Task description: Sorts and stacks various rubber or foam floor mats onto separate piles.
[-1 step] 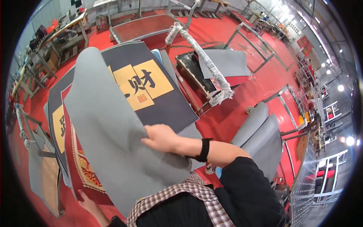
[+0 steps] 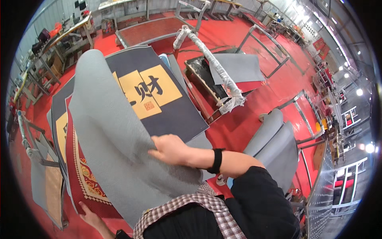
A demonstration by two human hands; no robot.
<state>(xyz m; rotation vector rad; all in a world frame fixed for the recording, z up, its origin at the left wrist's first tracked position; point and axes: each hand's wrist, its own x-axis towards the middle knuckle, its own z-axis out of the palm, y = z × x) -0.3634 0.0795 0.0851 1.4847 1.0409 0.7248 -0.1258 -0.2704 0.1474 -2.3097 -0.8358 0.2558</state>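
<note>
Open red floor (image 2: 254,119) right of mat stack (image 2: 167,99), wrapped pole (image 2: 215,63) across it

A stack of cardboard boxes (image 2: 52,63) stands at the far left; plastic-wrapped rolls (image 2: 217,67) lie mid-floor. No screens.

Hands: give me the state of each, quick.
Left hand: open, fingers at the red mat's lower edge.
Right hand: closed, gripping the folded-over grey mat.
</note>
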